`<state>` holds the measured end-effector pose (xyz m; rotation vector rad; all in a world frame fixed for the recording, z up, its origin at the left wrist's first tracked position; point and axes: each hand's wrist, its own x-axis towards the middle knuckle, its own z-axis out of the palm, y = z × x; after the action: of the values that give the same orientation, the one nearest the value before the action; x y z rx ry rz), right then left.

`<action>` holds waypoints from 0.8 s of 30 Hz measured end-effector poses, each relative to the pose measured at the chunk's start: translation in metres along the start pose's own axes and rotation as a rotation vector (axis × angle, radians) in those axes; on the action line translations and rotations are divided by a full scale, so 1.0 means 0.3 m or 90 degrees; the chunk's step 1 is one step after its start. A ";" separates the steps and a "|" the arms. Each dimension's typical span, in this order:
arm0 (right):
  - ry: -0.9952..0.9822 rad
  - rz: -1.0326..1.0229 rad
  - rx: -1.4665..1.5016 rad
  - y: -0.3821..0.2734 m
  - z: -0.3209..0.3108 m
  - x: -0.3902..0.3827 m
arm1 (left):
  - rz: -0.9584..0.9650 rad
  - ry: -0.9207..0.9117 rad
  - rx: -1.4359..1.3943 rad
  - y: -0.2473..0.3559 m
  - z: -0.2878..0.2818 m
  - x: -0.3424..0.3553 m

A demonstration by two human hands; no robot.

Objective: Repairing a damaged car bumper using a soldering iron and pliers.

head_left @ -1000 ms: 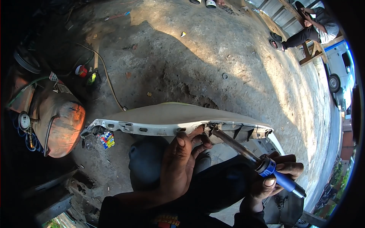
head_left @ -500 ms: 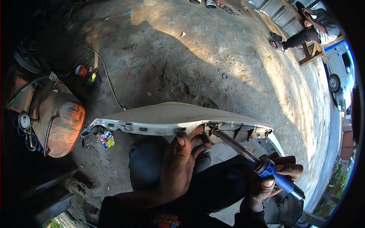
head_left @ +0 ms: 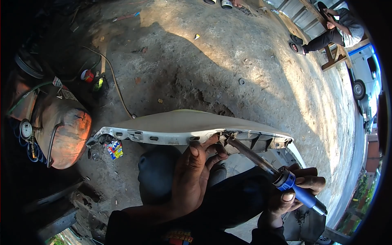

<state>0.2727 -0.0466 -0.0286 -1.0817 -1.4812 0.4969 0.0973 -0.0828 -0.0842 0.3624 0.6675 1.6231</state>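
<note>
A pale car bumper (head_left: 171,122) lies across the middle with its ribbed inner edge toward me. My left hand (head_left: 192,171) is closed at this edge, thumb raised and curled fingertips against the rim; what lies under the fingertips is partly hidden. My right hand (head_left: 296,190) grips a soldering iron (head_left: 306,199) by its blue handle, fingers wrapped round it. Its long metal barrel slants up to the left, and the tip meets the bumper's inner edge just right of my left fingertips.
An orange, worn air tank (head_left: 67,134) with a gauge (head_left: 26,130) stands at left, a hose (head_left: 114,77) near it. A colourful wrapper (head_left: 114,150) lies by the bumper's left end. A seated person (head_left: 343,28) is at far right, near a parked white vehicle (head_left: 363,77).
</note>
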 end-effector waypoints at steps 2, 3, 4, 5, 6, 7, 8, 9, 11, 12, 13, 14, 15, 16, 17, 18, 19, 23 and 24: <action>-0.006 -0.006 0.005 0.008 0.000 0.000 | 0.000 0.001 0.005 0.002 -0.001 -0.001; -0.011 -0.012 0.008 0.010 0.000 0.000 | 0.002 0.000 0.003 0.000 -0.004 -0.002; -0.011 -0.012 0.008 0.011 0.002 0.000 | 0.004 -0.002 0.001 0.000 -0.005 -0.002; -0.004 -0.013 0.013 0.010 0.005 -0.001 | 0.005 -0.001 0.001 0.001 -0.005 -0.002; 0.005 -0.015 0.016 0.009 0.005 -0.001 | 0.007 -0.007 0.003 0.001 -0.005 -0.002; 0.005 -0.016 0.015 0.009 0.001 0.001 | 0.009 -0.012 0.006 0.001 -0.004 -0.001; -0.013 -0.015 0.018 0.008 -0.007 0.003 | 0.008 -0.013 0.005 0.000 -0.004 -0.001; -0.032 -0.014 0.024 0.009 -0.010 0.004 | 0.008 -0.011 0.005 -0.001 -0.006 -0.002; -0.025 -0.017 0.021 0.010 -0.003 0.003 | 0.009 -0.009 0.004 0.000 -0.007 -0.003; -0.016 -0.020 0.016 0.009 -0.001 0.003 | 0.006 -0.012 0.009 0.002 -0.006 -0.002; -0.016 -0.021 0.015 0.009 -0.002 0.004 | 0.004 -0.015 0.014 0.003 -0.005 -0.002; -0.020 -0.025 0.014 0.008 -0.003 0.005 | 0.004 -0.016 0.013 0.002 -0.004 -0.001; -0.024 -0.028 0.015 0.009 -0.002 0.004 | 0.005 -0.014 0.012 0.000 -0.006 -0.002; -0.024 -0.028 0.016 0.010 0.003 0.003 | 0.005 -0.013 0.010 -0.001 -0.007 -0.002; -0.013 -0.030 0.020 0.010 0.012 0.001 | 0.006 -0.012 0.011 -0.002 -0.009 -0.003; -0.001 -0.032 0.022 0.008 0.016 0.001 | 0.007 -0.011 0.007 -0.002 -0.008 -0.003; -0.001 -0.032 0.021 0.011 0.013 0.000 | 0.009 -0.009 0.003 -0.002 -0.007 -0.003; -0.011 -0.037 0.003 0.010 0.005 0.000 | 0.006 -0.006 0.000 -0.002 -0.007 -0.003; -0.015 -0.031 -0.003 0.006 0.004 0.001 | 0.005 -0.007 0.005 0.000 -0.005 -0.002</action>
<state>0.2723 -0.0451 -0.0302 -1.0439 -1.5255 0.4740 0.0964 -0.0839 -0.0853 0.3785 0.6650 1.6251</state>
